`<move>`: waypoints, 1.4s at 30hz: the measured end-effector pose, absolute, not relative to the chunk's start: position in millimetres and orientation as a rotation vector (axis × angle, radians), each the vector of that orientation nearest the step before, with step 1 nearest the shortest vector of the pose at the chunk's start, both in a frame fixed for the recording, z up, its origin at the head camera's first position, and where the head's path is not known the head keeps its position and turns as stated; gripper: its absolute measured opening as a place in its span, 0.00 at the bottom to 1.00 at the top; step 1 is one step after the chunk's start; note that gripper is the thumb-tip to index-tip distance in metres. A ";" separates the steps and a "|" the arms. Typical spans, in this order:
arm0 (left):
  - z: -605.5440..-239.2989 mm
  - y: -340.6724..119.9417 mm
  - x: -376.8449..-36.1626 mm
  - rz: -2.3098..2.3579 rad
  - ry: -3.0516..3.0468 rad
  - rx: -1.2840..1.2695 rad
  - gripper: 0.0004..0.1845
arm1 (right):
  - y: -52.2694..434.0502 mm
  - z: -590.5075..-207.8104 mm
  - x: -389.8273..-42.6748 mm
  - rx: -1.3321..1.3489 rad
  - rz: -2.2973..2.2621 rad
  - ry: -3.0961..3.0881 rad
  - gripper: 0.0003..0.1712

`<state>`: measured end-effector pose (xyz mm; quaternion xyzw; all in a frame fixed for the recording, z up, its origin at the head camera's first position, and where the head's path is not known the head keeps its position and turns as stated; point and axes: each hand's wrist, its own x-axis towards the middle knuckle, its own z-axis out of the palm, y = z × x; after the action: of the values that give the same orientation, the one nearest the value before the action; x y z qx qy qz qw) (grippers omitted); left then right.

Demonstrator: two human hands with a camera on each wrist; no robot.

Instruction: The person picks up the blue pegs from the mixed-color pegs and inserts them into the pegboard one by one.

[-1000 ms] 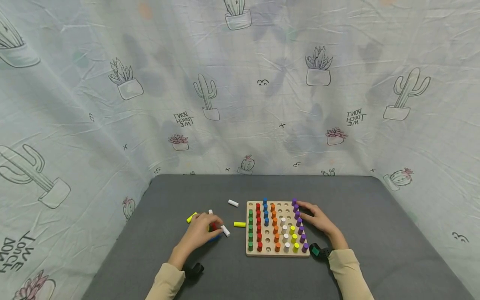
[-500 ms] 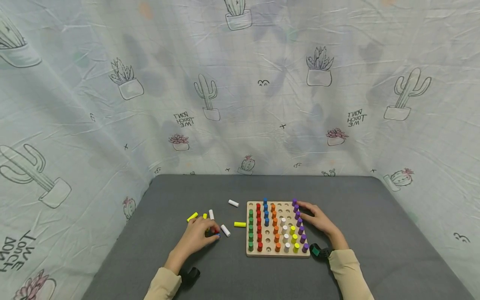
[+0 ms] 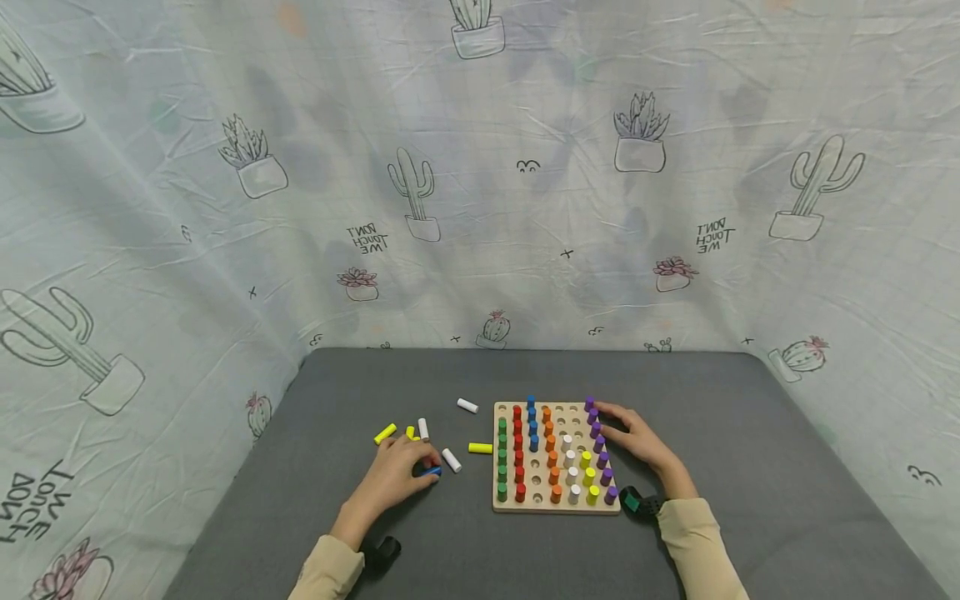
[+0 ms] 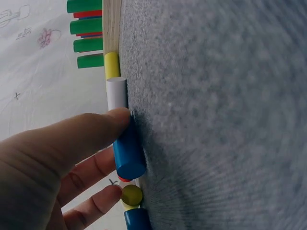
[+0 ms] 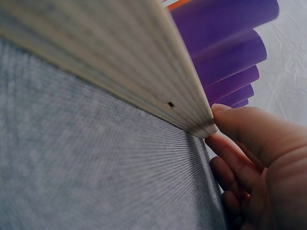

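Note:
My left hand [image 3: 396, 471] pinches a blue peg [image 4: 128, 153] low over the table, thumb on the near side and fingers behind. Beside it lie a white peg [image 3: 452, 460] and, further back, another white peg [image 3: 423, 429]. A red peg end barely shows under the blue one in the left wrist view. The wooden pegboard [image 3: 517, 505] stands to the right, with rows of green, red, blue, orange, white, yellow and purple pegs [image 3: 603, 460]. My right hand [image 3: 636, 436] holds the board's right edge near the far corner, thumb and index finger at the edge in the right wrist view.
Yellow pegs [image 3: 385, 433] lie left of the hand, and one yellow peg [image 3: 480, 448] touches or nearly touches the board's left side. A white peg [image 3: 467, 406] lies further back. A second blue peg [image 4: 137, 219] shows low in the left wrist view. Patterned cloth surrounds the grey table [image 3: 465, 550].
My left hand has drawn back slightly towards me and the blue peg now shows between its fingertips. Pegs it covered have come into view. The right hand keeps its place.

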<state>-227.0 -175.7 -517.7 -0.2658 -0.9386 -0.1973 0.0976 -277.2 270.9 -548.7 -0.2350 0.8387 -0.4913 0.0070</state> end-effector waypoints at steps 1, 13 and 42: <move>-518.3 -175.7 -227.3 -0.575 -2.774 -0.793 0.10 | 271.0 -548.9 -277.5 -0.736 -1.539 2.620 0.26; -515.3 -172.1 -226.4 -0.601 -2.775 -0.820 0.09 | 269.8 -547.6 -276.3 -0.705 -1.530 2.637 0.26; -494.7 -149.7 -232.4 -0.709 -2.797 -0.895 0.10 | 268.4 -549.1 -275.0 -0.646 -1.557 2.628 0.26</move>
<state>-232.4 -149.7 -494.7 -0.2958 -0.9241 -0.2341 0.0602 -275.0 268.4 -549.1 -0.2069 0.8416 -0.4987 0.0095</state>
